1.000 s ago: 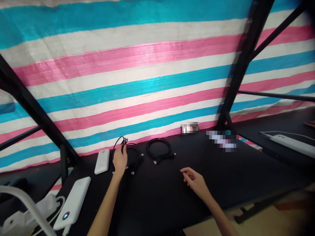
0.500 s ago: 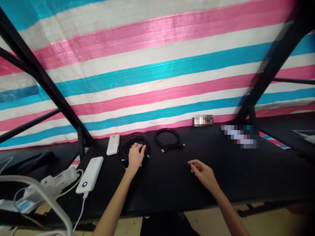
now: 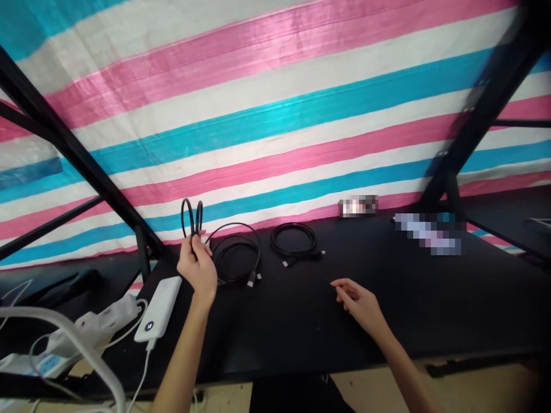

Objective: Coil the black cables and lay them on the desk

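Note:
My left hand (image 3: 198,267) is closed on a black cable (image 3: 199,221), whose doubled loops stand up above the fingers, lifted off the table. Just right of that hand lies a loosely coiled black cable (image 3: 259,246) with metal plugs at its front. A neater black cable coil (image 3: 293,254) rests farther right, its two plug ends toward me. Over the bare front of the table, my right hand (image 3: 355,301) hovers or rests with fingers loosely bent and thumb apart, nothing visible in it. My left hand mostly covers the spot where a small white block stood.
A white power bank (image 3: 158,310) with a lit display and a plugged-in cord lies left. Beyond it are a white power strip (image 3: 86,332) and thick white cable. Blurred items (image 3: 430,234) lie back right. Black frame bars and a striped sheet (image 3: 275,126) stand behind.
My left hand has risen from the cable pile and moved left, taking a black looped cable up with it. The pile left behind is smaller. My right hand has barely moved.

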Motion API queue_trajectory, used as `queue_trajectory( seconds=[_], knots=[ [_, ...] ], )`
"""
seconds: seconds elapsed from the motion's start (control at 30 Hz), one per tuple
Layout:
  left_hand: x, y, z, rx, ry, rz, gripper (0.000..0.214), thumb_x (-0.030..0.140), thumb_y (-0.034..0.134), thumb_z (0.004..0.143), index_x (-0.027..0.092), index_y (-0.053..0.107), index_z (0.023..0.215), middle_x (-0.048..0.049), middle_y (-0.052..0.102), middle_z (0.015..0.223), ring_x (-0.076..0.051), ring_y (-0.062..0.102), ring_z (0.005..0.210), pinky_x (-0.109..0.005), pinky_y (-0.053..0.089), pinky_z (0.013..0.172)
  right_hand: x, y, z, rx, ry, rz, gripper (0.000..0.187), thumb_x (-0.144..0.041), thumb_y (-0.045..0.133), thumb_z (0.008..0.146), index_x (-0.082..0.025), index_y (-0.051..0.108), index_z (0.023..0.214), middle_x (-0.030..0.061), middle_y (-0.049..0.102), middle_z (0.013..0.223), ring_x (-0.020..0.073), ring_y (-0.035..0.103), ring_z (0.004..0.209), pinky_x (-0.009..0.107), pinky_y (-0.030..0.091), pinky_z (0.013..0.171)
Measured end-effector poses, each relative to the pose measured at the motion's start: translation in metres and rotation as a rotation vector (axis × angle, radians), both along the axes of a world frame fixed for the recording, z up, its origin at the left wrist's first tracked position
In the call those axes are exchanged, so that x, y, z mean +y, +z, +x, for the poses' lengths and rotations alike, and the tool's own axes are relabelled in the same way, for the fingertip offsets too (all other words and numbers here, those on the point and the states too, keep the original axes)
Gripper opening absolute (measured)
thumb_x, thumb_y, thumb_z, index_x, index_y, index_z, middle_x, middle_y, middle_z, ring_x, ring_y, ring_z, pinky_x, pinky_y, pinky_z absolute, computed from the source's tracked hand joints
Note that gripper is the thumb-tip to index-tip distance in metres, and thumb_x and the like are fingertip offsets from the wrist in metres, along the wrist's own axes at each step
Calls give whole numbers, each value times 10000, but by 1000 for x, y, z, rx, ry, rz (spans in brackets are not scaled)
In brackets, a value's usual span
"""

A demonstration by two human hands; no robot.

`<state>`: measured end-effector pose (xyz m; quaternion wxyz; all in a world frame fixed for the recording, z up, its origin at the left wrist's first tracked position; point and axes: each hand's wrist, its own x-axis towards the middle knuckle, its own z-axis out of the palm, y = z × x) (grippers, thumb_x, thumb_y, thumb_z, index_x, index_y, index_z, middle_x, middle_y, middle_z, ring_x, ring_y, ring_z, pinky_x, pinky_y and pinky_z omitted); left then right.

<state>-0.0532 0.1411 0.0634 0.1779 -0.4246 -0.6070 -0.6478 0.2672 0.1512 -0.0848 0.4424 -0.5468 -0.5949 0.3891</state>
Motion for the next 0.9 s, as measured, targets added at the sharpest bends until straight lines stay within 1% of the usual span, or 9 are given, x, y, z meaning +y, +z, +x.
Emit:
queue_trajectory(
  seconds=[0.1, 0.17, 0.27, 0.37, 0.47, 0.53, 0.63, 0.77, 0.9],
  knots=[
    [-25, 5, 25, 125, 6, 33, 276, 310, 412, 900, 145, 633, 904, 53, 480, 471, -69, 445, 410, -184, 357, 473, 0, 2, 0, 45, -12, -30, 287, -438, 567, 724, -184, 642, 833, -1, 551, 552, 118, 483, 442, 221, 366, 386],
    [-40, 5, 45, 173, -108, -4, 247, 303, 443, 890, 154, 638, 913, 44, 525, 497, -62, 434, 392, -181, 352, 449, -1, 3, 0, 72, -12, -52, 311, -455, 577, 719, -179, 643, 846, -3, 545, 553, 113, 474, 437, 213, 356, 375],
    [-60, -1, 77, 270, -505, -306, 221, 310, 483, 876, 171, 646, 932, 18, 615, 585, -64, 489, 420, -177, 392, 475, -2, 6, 1, 136, -1, -76, 393, -501, 555, 744, -161, 651, 916, 10, 566, 594, 106, 470, 444, 210, 365, 378],
    [-72, -15, 104, 340, -858, -744, 240, 325, 463, 887, 195, 624, 1009, 7, 659, 676, -99, 579, 536, -197, 439, 551, -3, 7, 1, 229, 10, -116, 532, -574, 430, 806, -133, 654, 1000, 60, 623, 679, 123, 510, 488, 225, 398, 404],
    [-72, -26, 108, 412, -1078, -952, 244, 333, 517, 861, 232, 604, 1065, 9, 662, 744, -142, 612, 768, -236, 463, 721, -3, 8, 2, 247, 6, -137, 600, -599, 350, 829, -122, 663, 1014, 90, 650, 728, 145, 547, 549, 243, 432, 448],
    [-64, -30, 95, 421, -1017, -914, 230, 348, 518, 859, 245, 611, 1043, -8, 657, 874, -155, 579, 904, -280, 434, 841, -3, 9, 2, 175, 4, -115, 557, -581, 384, 823, -141, 665, 1016, 85, 659, 750, 151, 554, 571, 249, 439, 470],
    [-41, -44, 57, 535, -732, -846, 268, 360, 505, 862, 248, 591, 1089, -51, 600, 1082, -202, 513, 1056, -384, 376, 933, -7, 10, -2, -44, 1, -48, 426, -520, 477, 800, -202, 669, 1009, 51, 674, 766, 157, 577, 604, 258, 449, 531],
    [-9, -96, 8, 649, -411, -938, 423, 304, 524, 850, 165, 495, 1248, -135, 524, 1247, -264, 432, 1206, -433, 323, 1004, -15, 10, -12, -384, -26, 117, 314, -488, 578, 745, -272, 681, 949, -1, 666, 744, 148, 579, 611, 259, 444, 583],
    [15, -147, -11, 637, -323, -954, 438, 305, 444, 887, 168, 458, 1302, -147, 448, 1352, -283, 359, 1284, -439, 283, 1045, -23, 10, -22, -538, -41, 273, 288, -505, 554, 772, -273, 679, 887, -6, 623, 717, 144, 559, 632, 246, 430, 575]
  ],
)
